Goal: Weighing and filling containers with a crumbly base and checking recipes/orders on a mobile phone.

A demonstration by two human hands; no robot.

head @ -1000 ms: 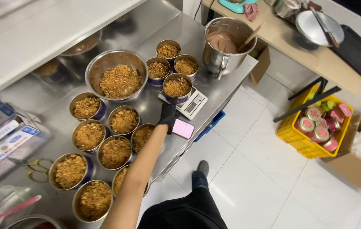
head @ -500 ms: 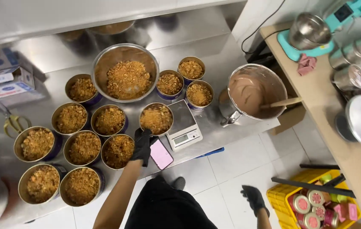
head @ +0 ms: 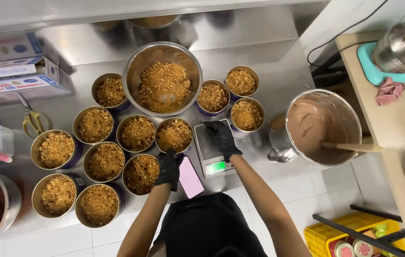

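On stainless steel table (head: 278, 71): twelve small round metal tins (head: 96, 125) of coarse golden-brown crumbs, ringing one large steel bowl (head: 163, 78) of same crumbs. Left hand (head: 168, 169), black glove, fingers loosely curled, nothing held, resting between tin and pink phone (head: 190, 177). Right hand (head: 222, 138), black glove, fingers spread flat on small digital scale (head: 213, 159), green display lit. Right of scale: one tall steel pot (head: 323, 127), smooth brown batter, wooden stick inside. Yellow-handled scissors (head: 32, 119) at left.
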